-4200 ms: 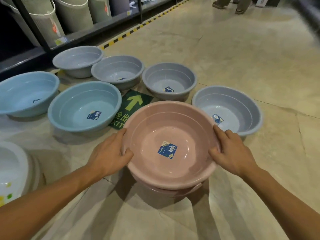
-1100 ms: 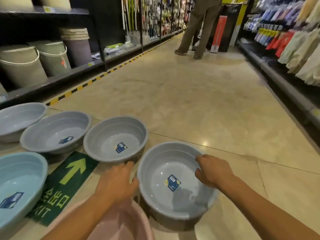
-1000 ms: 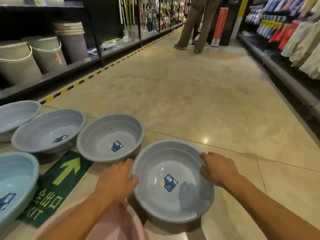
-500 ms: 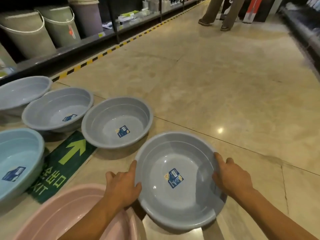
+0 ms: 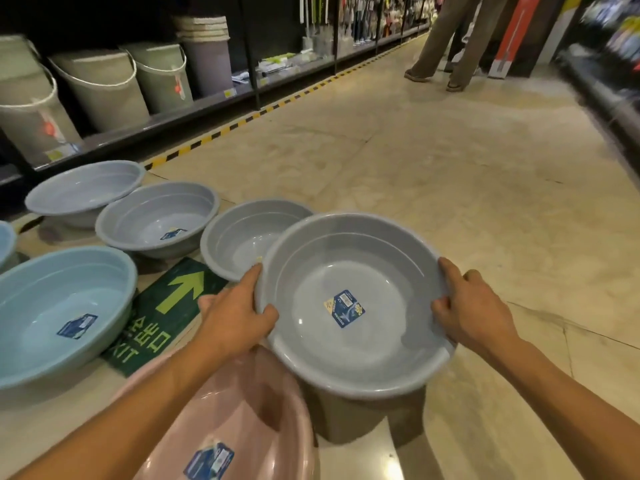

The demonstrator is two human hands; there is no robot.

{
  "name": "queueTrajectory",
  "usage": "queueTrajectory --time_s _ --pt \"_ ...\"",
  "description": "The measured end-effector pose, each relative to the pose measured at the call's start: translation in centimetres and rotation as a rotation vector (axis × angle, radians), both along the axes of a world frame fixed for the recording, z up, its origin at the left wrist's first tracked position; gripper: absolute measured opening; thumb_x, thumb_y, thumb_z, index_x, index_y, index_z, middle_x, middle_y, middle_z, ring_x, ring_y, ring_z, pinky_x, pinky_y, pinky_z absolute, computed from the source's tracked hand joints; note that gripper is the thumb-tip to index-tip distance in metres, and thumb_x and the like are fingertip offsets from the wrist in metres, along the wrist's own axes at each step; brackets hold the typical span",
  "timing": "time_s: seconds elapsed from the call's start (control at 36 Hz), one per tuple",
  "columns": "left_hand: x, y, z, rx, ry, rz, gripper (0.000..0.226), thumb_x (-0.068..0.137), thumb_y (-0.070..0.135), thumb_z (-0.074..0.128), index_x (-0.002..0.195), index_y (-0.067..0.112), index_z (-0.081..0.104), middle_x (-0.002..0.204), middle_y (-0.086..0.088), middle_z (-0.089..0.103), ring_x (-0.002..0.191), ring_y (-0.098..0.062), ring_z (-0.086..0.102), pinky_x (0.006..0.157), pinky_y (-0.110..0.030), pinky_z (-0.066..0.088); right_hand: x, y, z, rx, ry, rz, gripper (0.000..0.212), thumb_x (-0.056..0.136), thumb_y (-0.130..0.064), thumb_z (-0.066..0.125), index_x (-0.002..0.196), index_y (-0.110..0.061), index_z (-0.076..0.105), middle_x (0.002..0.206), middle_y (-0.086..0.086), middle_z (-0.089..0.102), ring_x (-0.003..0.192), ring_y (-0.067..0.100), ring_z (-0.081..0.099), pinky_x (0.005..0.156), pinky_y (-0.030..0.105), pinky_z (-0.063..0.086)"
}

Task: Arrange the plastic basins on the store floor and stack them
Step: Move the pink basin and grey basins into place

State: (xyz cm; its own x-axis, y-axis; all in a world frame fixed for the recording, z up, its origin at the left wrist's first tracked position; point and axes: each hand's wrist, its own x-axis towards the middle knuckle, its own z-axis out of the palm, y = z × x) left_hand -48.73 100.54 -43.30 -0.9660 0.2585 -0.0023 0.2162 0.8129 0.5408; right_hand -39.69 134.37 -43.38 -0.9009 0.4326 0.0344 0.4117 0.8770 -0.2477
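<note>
1. Collision is our biggest worry: we hold the grey basin [image 5: 346, 351] clear of the floor [image 5: 450, 168], its far-left rim overlapping the next basin [image 5: 239, 237] in the row and its near edge just above the pink basin [image 5: 242, 427]. A careless swing could, we judge, knock either one out of line.
2. Tilt comes second: the grey basin looks tipped toward us, and if we lower it into the next basin that way, one rim may catch and it would sit crooked rather than nest.
3. Slip is the smaller risk: smooth plastic held only at the rim could slide free if one side lets go first.
4. Our left arm [image 5: 138, 403] reaches forward over the pink basin; our right arm [image 5: 571, 393] comes in from the lower right.
5. Our left hand [image 5: 235, 317] grips the left rim and our right hand [image 5: 474, 313] the right rim, opposite each other.
6. Fingers [image 5: 251, 277]: each thumb hooks inside the rim while the others lie along and under its outside, so both hands are closed on the grey basin.
</note>
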Motion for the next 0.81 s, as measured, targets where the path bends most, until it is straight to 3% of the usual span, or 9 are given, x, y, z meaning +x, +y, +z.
queueTrajectory --time_s 0.08,0.22,0.36,0.56,0.81 --pt "1.2 -3.3 3.2 0.001 -0.004 0.035 0.083 0.077 0.045 0.053 0.153 0.032 0.024 0.095 0.003 0.064 0.1 -0.026 0.061 0.099 -0.042 0.039 -0.2 -2.8 1.9 -0.004 0.053 0.036 0.068 0.093 -0.035 0.052 0.155 -0.031 0.025 0.101 0.007 0.043 0.079 0.03 0.051 0.068 0.039 0.05" --pt "4.6 -9.1 6.6 -0.028 0.079 0.1 0.078 0.072 0.044 0.048 0.147 0.033 0.035 0.087 0.011 0.059 0.091 -0.02 0.052 0.09 -0.037 0.027 -0.2 -8.2 3.4 -0.007 0.063 0.123 0.069 0.093 -0.034 0.053 0.156 -0.031 0.027 0.102 0.008 0.044 0.08 0.031 0.05 0.068 0.037 0.045" --pt "7.8 -14.4 8.4 -0.088 0.088 0.149 0.073 0.07 0.045 0.045 0.141 0.03 0.041 0.081 0.009 0.061 0.087 -0.024 0.055 0.091 -0.039 0.028 -0.2 -13.2 4.7 -0.012 0.069 0.205 0.068 0.092 -0.034 0.053 0.156 -0.031 0.029 0.102 0.007 0.043 0.081 0.03 0.05 0.068 0.036 0.043" --pt "10.6 -20.6 7.8 -0.107 0.07 0.218 0.079 0.069 0.046 0.045 0.146 0.027 0.039 0.071 0.009 0.064 0.085 -0.024 0.059 0.099 -0.043 0.036 1.0 -18.8 5.5 -0.022 0.078 0.302 0.065 0.089 -0.031 0.053 0.152 -0.029 0.036 0.102 0.011 0.048 0.084 0.034 0.052 0.07 0.039 0.044" --pt "13.7 -24.6 5.3 -0.136 0.081 0.241 0.078 0.071 0.046 0.046 0.145 0.027 0.038 0.075 0.009 0.063 0.086 -0.027 0.06 0.096 -0.045 0.042 3.0 -22.6 4.5 0.0 0.04 0.357 0.066 0.091 -0.034 0.051 0.155 -0.028 0.032 0.102 0.01 0.049 0.084 0.032 0.053 0.07 0.04 0.048"
